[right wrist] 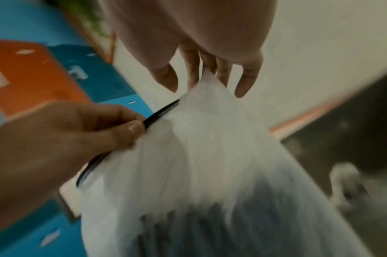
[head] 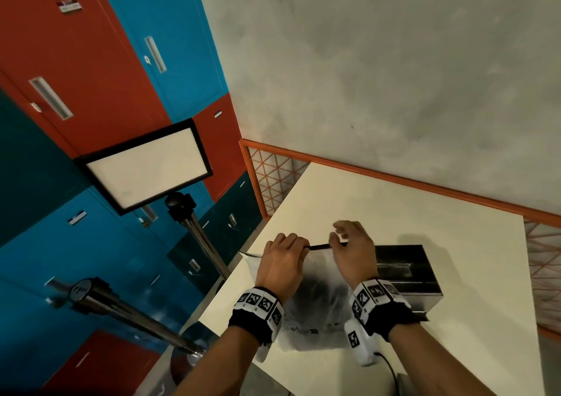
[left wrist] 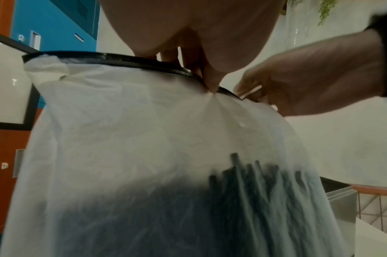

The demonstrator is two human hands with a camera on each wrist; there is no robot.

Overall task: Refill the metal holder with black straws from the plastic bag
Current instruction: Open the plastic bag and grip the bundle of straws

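A translucent plastic bag [head: 315,307] stands on the cream table, its mouth edged by a black zip strip [head: 318,246]. Dark black straws [left wrist: 253,191] show through its lower half. My left hand [head: 300,248] pinches the strip on the left, fingertips [left wrist: 211,83] curled over it. A short way to the right, my right hand [head: 337,239] pinches the bag top, with the plastic [right wrist: 210,153] gathered between its fingers [right wrist: 193,73]. The metal holder [head: 406,271], a dark open box, sits just right of the bag behind my right wrist.
The table [head: 425,213] ends near my left hand, with an orange mesh rail [head: 394,178] along the grey wall. A light panel [head: 145,168] on a tripod and coloured lockers [head: 91,61] stand to the left. A cable [head: 391,368] trails from my right wrist.
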